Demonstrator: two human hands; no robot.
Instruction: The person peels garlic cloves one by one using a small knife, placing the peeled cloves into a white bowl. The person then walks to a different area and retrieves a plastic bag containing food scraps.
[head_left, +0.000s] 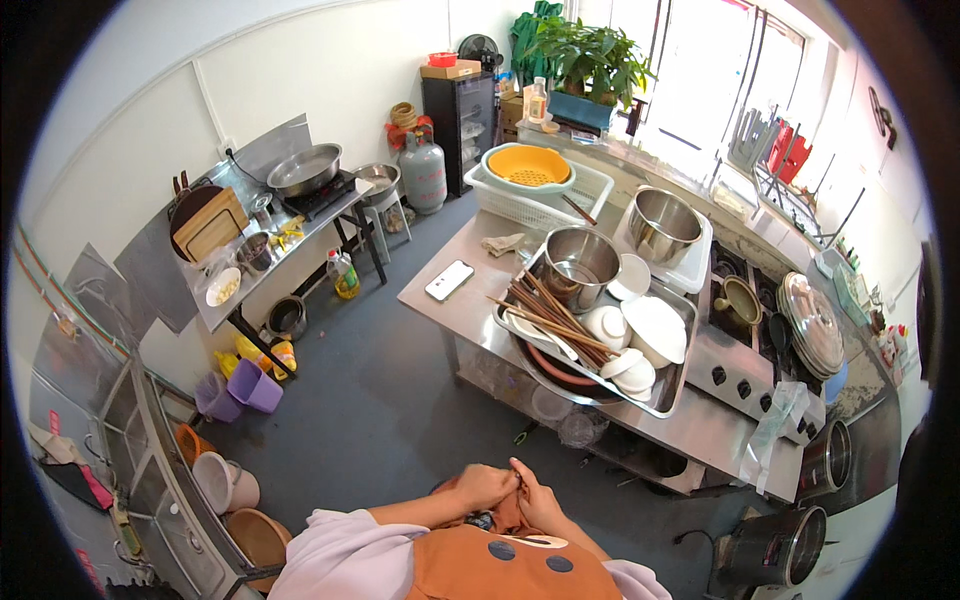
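Observation:
My left hand (486, 486) and my right hand (541, 506) meet in front of my body, above the floor. Bunched cloth of the orange apron (472, 566) rises between them, and both sets of fingers close on it. A small dark spot shows where the fingertips touch; what it is I cannot tell. Beyond my hands stands a steel worktable (442, 300). On it, a steel tray (671, 401) holds wooden chopsticks (551, 315), white bowls (628, 371) and a steel pot (581, 262). A smartphone (450, 280) lies near the table's left corner.
A gas stove (720, 367) adjoins the table at right, with pots (776, 544) on the floor below. A side table (330, 217) at left bears a wide pan (305, 169) and cutting board (212, 225). Buckets (225, 484) stand at lower left; a gas cylinder (424, 172) stands behind.

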